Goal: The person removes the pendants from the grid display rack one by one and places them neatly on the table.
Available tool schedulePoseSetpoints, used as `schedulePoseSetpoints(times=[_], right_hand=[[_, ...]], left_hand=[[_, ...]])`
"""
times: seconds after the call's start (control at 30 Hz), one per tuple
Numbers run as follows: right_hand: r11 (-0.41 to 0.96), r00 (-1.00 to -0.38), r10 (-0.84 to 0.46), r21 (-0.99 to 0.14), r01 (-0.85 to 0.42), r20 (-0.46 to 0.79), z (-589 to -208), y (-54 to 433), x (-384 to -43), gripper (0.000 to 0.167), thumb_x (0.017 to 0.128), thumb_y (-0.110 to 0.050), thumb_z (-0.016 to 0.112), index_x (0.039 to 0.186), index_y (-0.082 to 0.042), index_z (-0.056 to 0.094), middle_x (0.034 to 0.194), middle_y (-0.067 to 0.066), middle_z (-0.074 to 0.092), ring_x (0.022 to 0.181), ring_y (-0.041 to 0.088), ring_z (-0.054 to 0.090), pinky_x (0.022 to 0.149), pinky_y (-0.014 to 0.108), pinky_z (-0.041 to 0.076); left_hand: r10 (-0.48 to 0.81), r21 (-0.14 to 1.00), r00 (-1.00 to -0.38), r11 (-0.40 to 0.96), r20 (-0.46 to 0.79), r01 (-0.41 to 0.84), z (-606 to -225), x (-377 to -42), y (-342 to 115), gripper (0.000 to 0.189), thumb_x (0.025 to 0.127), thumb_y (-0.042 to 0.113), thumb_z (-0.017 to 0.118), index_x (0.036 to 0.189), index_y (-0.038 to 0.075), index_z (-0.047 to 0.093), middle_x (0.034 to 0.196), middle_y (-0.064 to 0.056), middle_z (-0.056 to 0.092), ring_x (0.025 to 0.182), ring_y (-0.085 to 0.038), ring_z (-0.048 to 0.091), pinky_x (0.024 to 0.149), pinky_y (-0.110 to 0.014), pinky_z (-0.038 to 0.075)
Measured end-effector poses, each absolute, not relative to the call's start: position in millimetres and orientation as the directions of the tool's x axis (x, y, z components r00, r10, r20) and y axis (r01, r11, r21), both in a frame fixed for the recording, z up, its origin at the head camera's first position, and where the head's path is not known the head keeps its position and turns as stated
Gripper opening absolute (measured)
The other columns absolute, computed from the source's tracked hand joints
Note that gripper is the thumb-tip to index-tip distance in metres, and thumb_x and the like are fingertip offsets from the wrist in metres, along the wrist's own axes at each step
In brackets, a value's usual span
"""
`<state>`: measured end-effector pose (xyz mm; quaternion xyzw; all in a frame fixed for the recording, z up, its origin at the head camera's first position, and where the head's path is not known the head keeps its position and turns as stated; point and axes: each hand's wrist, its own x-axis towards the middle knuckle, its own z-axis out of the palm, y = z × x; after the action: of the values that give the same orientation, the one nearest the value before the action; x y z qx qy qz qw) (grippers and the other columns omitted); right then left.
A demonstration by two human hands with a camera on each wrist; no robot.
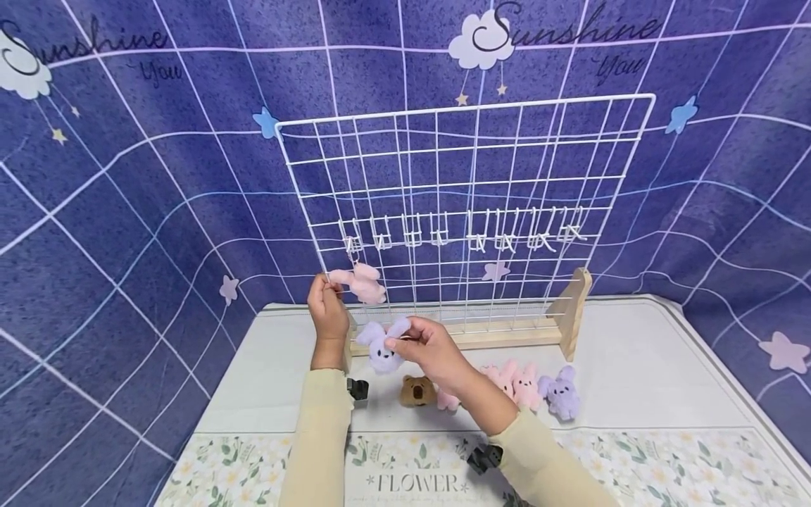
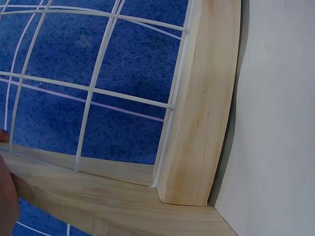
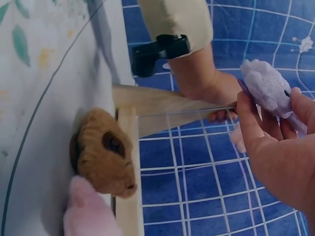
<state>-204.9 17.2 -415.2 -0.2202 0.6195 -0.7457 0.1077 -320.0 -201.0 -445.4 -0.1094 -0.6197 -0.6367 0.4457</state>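
My right hand (image 1: pixel 434 350) pinches a lavender plush bunny (image 1: pixel 384 352) between thumb and fingers, in front of the rack's lower left part. The bunny (image 3: pixel 268 88) also shows in the right wrist view. At the rack's left edge, my left hand (image 1: pixel 328 317) grips the side of the white wire grid rack (image 1: pixel 437 189) near its wooden stand. Beside that hand a pink plush toy (image 1: pixel 366 284) hangs from the leftmost hook. In the left wrist view only part of the left hand (image 2: pixel 7 196) appears, next to the wooden stand (image 2: pixel 199 108).
Several white hooks (image 1: pixel 477 241) line the grid in a row. On the table (image 1: pixel 640 366) lie a brown plush bear (image 1: pixel 417 391), several pink plush toys (image 1: pixel 526 387) and another lavender plush (image 1: pixel 561 394). A wooden foot (image 1: pixel 573 313) supports the rack's right end.
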Motion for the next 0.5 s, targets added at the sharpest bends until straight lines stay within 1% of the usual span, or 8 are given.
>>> schedulePoseSetpoints(times=[0.1, 0.2, 0.33, 0.43, 0.5], right_hand=[[-0.195, -0.885, -0.429, -0.975, -0.103, 0.179, -420.4, 16.7, -207.4, 0.026, 0.097, -0.001, 0.070, 0.115, 0.015, 0.061, 0.092, -0.011, 0.074, 0.085, 0.003, 0.070, 0.079, 0.020, 0.059], [-0.146, -0.887, -0.436, -0.984, -0.098, 0.153, -426.3, 16.7, -210.6, 0.025, 0.098, -0.003, 0.071, 0.114, 0.013, 0.061, 0.096, -0.006, 0.073, 0.084, 0.003, 0.072, 0.077, 0.021, 0.060], [-0.048, -0.882, -0.460, -0.995, -0.088, 0.101, -436.5, 17.3, -216.0, 0.022, 0.097, -0.006, 0.073, 0.111, 0.007, 0.063, 0.100, 0.001, 0.072, 0.083, 0.006, 0.073, 0.078, 0.026, 0.062], [0.022, -0.876, -0.477, -0.995, -0.094, 0.072, -444.7, 17.6, -220.3, 0.020, 0.095, -0.005, 0.074, 0.109, 0.004, 0.063, 0.092, 0.001, 0.069, 0.077, 0.006, 0.067, 0.073, 0.024, 0.060], [0.070, -0.872, -0.484, -0.991, -0.117, 0.069, -450.1, 17.4, -222.9, 0.021, 0.095, -0.005, 0.075, 0.109, 0.003, 0.063, 0.088, 0.000, 0.065, 0.074, 0.006, 0.062, 0.069, 0.022, 0.056]], left_hand=[[-0.435, 0.681, -0.563, 0.186, 0.703, 0.708, -446.3, -320.6, -200.5, 0.023, 0.096, -0.006, 0.035, 0.081, -0.016, 0.048, 0.075, -0.023, 0.049, 0.065, -0.021, 0.047, 0.062, -0.017, 0.041], [-0.439, 0.671, -0.545, 0.208, 0.714, 0.712, -447.4, -321.8, -200.6, 0.023, 0.096, -0.007, 0.035, 0.079, -0.015, 0.049, 0.075, -0.025, 0.048, 0.064, -0.018, 0.048, 0.062, -0.016, 0.041], [-0.439, 0.669, -0.542, 0.211, 0.716, 0.713, -447.4, -322.1, -200.6, 0.023, 0.096, -0.007, 0.035, 0.079, -0.014, 0.049, 0.074, -0.022, 0.049, 0.064, -0.011, 0.050, 0.062, -0.016, 0.041], [-0.439, 0.674, -0.550, 0.201, 0.711, 0.711, -446.5, -322.1, -200.5, 0.023, 0.096, -0.007, 0.036, 0.079, -0.014, 0.049, 0.074, -0.016, 0.050, 0.065, -0.007, 0.050, 0.062, -0.016, 0.041], [-0.440, 0.677, -0.554, 0.193, 0.707, 0.711, -446.2, -322.4, -200.3, 0.023, 0.096, -0.007, 0.036, 0.079, -0.014, 0.049, 0.074, -0.011, 0.050, 0.065, -0.007, 0.050, 0.062, -0.017, 0.041]])
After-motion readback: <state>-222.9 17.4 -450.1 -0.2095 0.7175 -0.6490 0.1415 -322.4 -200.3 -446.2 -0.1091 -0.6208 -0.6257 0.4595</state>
